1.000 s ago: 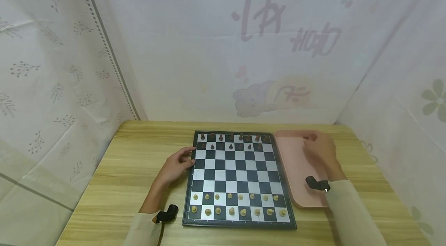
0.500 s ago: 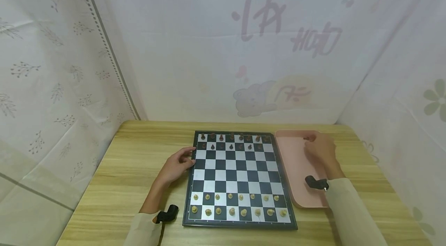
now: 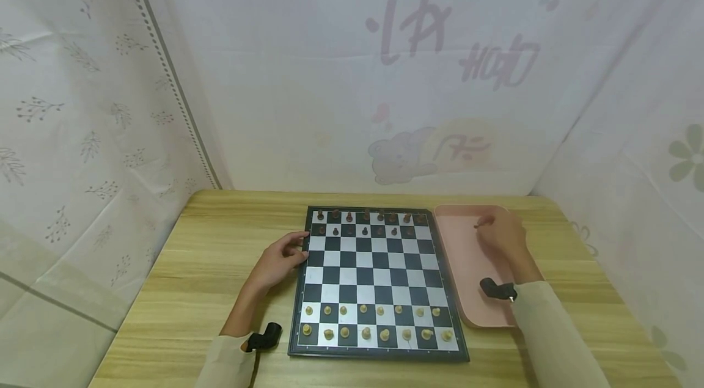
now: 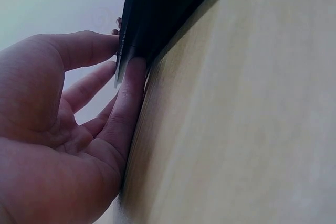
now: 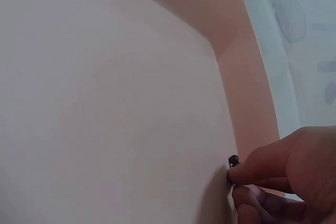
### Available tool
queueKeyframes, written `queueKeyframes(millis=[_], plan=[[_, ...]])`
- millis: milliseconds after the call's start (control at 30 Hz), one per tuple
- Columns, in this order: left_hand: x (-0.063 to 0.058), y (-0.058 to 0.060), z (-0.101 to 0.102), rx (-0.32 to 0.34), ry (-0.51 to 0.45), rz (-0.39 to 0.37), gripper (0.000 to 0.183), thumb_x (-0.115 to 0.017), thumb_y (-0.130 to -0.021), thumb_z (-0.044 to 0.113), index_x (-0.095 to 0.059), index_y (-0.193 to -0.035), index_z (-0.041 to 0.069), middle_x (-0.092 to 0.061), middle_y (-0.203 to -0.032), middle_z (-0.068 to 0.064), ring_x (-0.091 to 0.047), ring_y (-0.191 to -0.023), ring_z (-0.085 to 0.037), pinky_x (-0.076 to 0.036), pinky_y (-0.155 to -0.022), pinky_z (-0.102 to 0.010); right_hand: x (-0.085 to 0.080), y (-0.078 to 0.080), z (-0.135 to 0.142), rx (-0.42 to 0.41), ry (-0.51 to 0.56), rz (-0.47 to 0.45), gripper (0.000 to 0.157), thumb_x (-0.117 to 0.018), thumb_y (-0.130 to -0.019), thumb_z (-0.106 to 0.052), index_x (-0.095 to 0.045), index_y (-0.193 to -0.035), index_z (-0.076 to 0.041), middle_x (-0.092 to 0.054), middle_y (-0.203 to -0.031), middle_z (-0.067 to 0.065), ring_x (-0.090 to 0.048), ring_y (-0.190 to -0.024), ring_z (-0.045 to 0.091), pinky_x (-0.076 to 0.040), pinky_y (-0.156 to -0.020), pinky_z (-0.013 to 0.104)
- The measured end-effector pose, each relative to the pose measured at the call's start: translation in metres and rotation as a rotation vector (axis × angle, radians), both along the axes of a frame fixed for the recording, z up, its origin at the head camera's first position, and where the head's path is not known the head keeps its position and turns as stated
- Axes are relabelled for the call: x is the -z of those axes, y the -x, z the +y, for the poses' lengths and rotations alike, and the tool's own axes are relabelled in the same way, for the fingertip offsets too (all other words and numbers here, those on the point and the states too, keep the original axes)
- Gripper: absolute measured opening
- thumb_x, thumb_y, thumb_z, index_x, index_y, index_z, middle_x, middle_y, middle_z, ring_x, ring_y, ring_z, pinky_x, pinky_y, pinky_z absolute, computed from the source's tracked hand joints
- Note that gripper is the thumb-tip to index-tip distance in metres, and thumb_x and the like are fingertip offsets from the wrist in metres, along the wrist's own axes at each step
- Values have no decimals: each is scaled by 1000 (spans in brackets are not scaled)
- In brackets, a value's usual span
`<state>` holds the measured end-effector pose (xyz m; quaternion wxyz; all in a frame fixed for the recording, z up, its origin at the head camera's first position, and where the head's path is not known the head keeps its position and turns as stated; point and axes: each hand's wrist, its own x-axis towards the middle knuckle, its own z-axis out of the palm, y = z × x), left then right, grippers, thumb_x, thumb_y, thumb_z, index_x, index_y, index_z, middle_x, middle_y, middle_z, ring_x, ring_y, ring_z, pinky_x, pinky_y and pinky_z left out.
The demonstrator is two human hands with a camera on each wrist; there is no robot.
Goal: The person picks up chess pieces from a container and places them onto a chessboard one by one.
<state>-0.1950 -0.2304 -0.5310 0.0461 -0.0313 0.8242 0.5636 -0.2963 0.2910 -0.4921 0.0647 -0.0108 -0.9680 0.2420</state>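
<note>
A black-and-white chessboard (image 3: 373, 269) lies on the wooden table. Dark chess pieces (image 3: 365, 231) stand in two rows at its far end, pale ones (image 3: 365, 333) in two rows at the near end. My left hand (image 3: 275, 263) rests on the table with its fingertips touching the board's left edge; in the left wrist view, fingers (image 4: 127, 90) press on the dark side of the board (image 4: 157, 9). Over the pink tray (image 3: 467, 272), my right hand (image 3: 503, 234) pinches a small dark pawn (image 5: 234, 159) between thumb and fingers. Most of that pawn is hidden by the fingers.
The tray stands close along the board's right side, with a raised rim (image 5: 252, 77). Printed cloth (image 3: 341, 70) hangs behind the table and at both sides. Bare wood (image 3: 220, 247) shows left of the board.
My right hand has shifted slightly to the left and lower over the tray with the pawn pinched in it. The left hand and the board stay still.
</note>
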Motion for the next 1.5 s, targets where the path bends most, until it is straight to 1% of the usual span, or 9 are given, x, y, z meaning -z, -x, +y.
queueKeyframes(millis=[167, 333, 500, 700, 933, 1067, 1267, 1367, 1500], plan=[[0, -1, 0, 0, 2, -2, 49, -73, -103, 9, -67, -151, 13, -68, -136, -14, -68, -103, -24, -52, -87, -36, 0, 1, -3, -4, 6, -25, 18, -68, -90, -7, -77, -101, 4, -71, -115, 30, -63, -108, 49, -47, -88, 69], [0, 0, 0, -2, -2, -4, 49, -73, -103, 9, -67, -152, 13, -69, -136, -14, -68, -103, -25, -52, -86, -36, -2, 2, -6, -13, 31, -31, 20, -75, -93, -13, -79, -101, 5, -72, -110, 27, -63, -104, 46, -50, -85, 62], [0, 0, 1, -4, 0, -5, 49, -74, -103, 9, -67, -151, 13, -68, -136, -14, -67, -103, -25, -52, -85, -36, 1, 3, -8, -25, 82, -12, 22, -72, -94, -10, -79, -105, 7, -74, -110, 28, -64, -104, 45, -51, -85, 56], [-1, 0, 1, -1, 0, -3, 49, -74, -103, 10, -67, -151, 13, -68, -136, -14, -67, -103, -25, -52, -86, -36, 3, 2, -12, -47, 84, 44, 23, -67, -98, -10, -80, -110, 5, -76, -114, 28, -68, -107, 46, -52, -90, 60], [-1, 0, 1, -1, 10, -4, 49, -74, -103, 11, -67, -151, 13, -68, -136, -14, -67, -104, -25, -52, -90, -38, -2, -6, -20, -61, 92, 60, 28, -65, -105, -18, -83, -116, -1, -75, -123, 26, -67, -113, 44, -50, -97, 62], [-1, -1, 0, -1, 10, -6, 49, -74, -103, 11, -67, -151, 14, -68, -137, -14, -67, -105, -25, -51, -91, -39, -5, -7, -25, -72, 66, 120, 25, -68, -102, -18, -85, -113, -3, -78, -116, 22, -68, -105, 41, -51, -91, 57], [1, 1, -1, 6, 4, 8, 49, -75, -102, 10, -67, -150, 12, -69, -134, -14, -68, -104, -24, -52, -88, -38, -8, -7, -36, -95, 88, 172, 18, -74, -95, -9, -84, -105, 1, -80, -99, 19, -69, -84, 32, -53, -71, 41], [2, 2, -1, 9, 5, 11, 49, -75, -102, 10, -67, -150, 12, -69, -134, -14, -69, -103, -23, -51, -87, -37, -11, -9, -41, -106, 122, 143, 18, -74, -96, -9, -82, -107, 3, -80, -95, 19, -71, -76, 26, -54, -63, 33], [2, 2, -1, 11, 6, 10, 49, -74, -102, 10, -67, -150, 12, -69, -134, -14, -69, -103, -23, -52, -87, -37, -17, -13, -50, -111, 168, 74, 21, -73, -101, -12, -79, -113, 4, -80, -99, 20, -75, -76, 25, -56, -63, 30]])
